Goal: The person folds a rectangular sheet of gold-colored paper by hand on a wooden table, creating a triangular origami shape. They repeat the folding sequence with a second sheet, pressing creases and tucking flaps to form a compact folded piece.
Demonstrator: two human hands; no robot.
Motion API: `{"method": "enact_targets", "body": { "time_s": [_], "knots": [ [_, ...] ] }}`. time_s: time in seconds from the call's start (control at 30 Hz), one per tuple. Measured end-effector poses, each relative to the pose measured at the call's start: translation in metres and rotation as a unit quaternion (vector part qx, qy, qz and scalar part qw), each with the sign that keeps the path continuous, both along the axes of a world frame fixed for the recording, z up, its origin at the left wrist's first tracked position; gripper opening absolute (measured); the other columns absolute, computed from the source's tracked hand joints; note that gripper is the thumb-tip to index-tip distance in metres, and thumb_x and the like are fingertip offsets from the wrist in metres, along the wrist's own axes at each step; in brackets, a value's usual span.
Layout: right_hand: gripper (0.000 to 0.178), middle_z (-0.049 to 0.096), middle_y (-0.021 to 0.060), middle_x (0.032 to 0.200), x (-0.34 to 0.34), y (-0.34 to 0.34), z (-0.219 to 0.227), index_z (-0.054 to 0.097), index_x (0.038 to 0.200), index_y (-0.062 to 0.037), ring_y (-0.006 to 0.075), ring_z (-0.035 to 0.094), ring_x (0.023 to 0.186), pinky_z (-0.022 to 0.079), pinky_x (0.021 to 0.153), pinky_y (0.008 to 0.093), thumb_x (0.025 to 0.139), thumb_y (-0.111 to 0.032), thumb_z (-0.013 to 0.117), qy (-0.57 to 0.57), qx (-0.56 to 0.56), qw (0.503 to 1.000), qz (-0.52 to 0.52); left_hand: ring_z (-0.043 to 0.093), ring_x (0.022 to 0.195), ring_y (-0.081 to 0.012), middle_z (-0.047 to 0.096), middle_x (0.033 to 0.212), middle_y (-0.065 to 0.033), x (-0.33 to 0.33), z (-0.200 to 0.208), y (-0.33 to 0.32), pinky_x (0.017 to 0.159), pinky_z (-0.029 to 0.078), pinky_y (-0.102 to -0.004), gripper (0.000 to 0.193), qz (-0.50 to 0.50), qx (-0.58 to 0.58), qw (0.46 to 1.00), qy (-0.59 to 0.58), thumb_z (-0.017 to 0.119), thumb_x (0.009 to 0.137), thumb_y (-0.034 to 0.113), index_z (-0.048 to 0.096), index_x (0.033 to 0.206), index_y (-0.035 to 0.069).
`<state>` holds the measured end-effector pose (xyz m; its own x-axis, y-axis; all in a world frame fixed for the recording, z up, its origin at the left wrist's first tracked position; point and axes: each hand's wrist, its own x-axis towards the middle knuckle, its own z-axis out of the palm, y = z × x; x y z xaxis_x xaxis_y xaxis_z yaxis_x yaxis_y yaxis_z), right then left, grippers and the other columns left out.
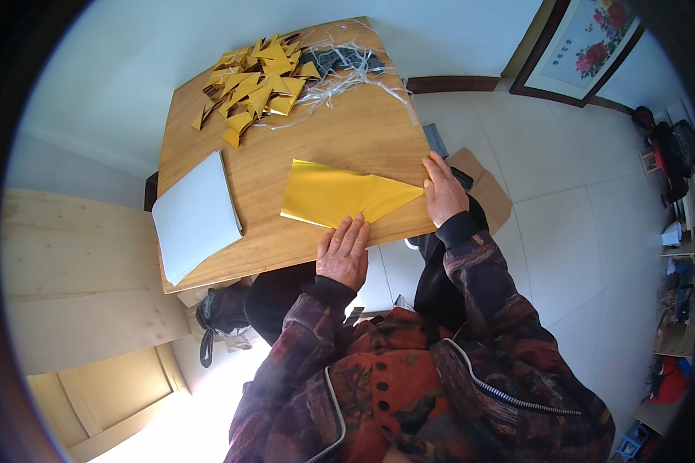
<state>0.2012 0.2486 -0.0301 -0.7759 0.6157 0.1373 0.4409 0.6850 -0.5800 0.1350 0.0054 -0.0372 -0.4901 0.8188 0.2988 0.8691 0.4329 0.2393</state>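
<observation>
A sheet of shiny gold paper (328, 193) lies on the wooden table (262, 166). Its right end is folded to a point, while the left end is broad and straight. My left hand (344, 252) rests with fingers stretched flat on the paper's near edge, around its middle. At the pointed tip, by the table's right edge, my right hand (445, 191) has its fingers extended and touches the paper's end with its inner side. The right thumb is hard to make out.
A pile of folded gold paper pieces (266, 81) covers the table's far side. Beside it lie tangled clear plastic strips (347, 81) over something dark. A stack of white-backed sheets (197, 216) is at the left edge. A black plastic bag (224, 312) stands below the table.
</observation>
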Motion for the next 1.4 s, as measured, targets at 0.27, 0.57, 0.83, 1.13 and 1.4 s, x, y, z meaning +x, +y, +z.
{"method": "enact_targets", "body": {
  "time_s": [0.27, 0.57, 0.83, 1.13, 1.4],
  "knots": [
    [0.019, 0.064, 0.0179, 0.109, 0.059, -0.007, 0.008, 0.059, 0.108, -0.0012, 0.0316, 0.063, 0.099, 0.050, 0.085, 0.0376, 0.090, -0.005, 0.055, 0.201, -0.017, 0.979, 0.005, 0.053, 0.111, -0.0252, 0.058, 0.113, -0.0060, -0.023, 0.042, 0.024, 0.095, 0.039, -0.0438, 0.028, -0.038, -0.108, 0.992, -0.060, 0.066, 0.083, 0.030, 0.063, 0.102, 0.010],
    [0.014, 0.068, 0.0136, 0.086, 0.080, -0.038, 0.025, 0.059, 0.103, 0.0010, 0.0225, 0.068, 0.074, 0.053, 0.068, 0.0297, 0.091, -0.007, 0.056, 0.134, -0.112, 0.975, 0.140, 0.052, 0.111, -0.0262, 0.057, 0.110, -0.0050, -0.078, 0.047, 0.085, 0.092, 0.040, -0.0461, 0.045, -0.087, -0.090, 0.992, 0.003, 0.074, 0.071, 0.039, 0.061, 0.108, 0.017],
    [0.033, 0.065, 0.0187, 0.109, 0.070, -0.077, 0.024, 0.056, 0.120, -0.0002, 0.0280, 0.067, 0.091, 0.053, 0.076, 0.0349, 0.090, -0.013, 0.060, 0.043, -0.284, 0.919, 0.270, 0.058, 0.104, -0.0276, 0.064, 0.103, -0.0067, -0.094, 0.053, 0.080, 0.091, 0.041, -0.0447, 0.042, 0.028, -0.204, 0.976, -0.069, 0.073, 0.075, 0.045, 0.063, 0.102, 0.014],
    [0.025, 0.068, 0.0176, 0.091, 0.037, -0.092, 0.026, 0.062, 0.106, 0.0013, 0.0298, 0.067, 0.083, 0.052, 0.071, 0.0347, 0.085, -0.013, 0.065, 0.024, -0.309, 0.931, 0.193, 0.056, 0.112, -0.0294, 0.064, 0.111, -0.0098, -0.085, 0.060, 0.041, 0.090, 0.045, -0.0421, 0.031, 0.140, -0.183, 0.968, -0.100, 0.066, 0.080, 0.033, 0.063, 0.102, 0.012],
    [0.010, 0.067, 0.0154, 0.088, -0.034, -0.017, 0.036, 0.064, 0.094, -0.0071, 0.0361, 0.063, 0.083, 0.049, 0.072, 0.0441, 0.086, -0.007, 0.056, -0.063, -0.051, 0.962, 0.261, 0.054, 0.117, -0.0319, 0.057, 0.124, -0.0117, -0.093, 0.020, 0.020, 0.094, 0.047, -0.0399, 0.032, -0.048, 0.037, 0.998, 0.002, 0.063, 0.078, 0.006, 0.062, 0.110, 0.007]
  ]
}}
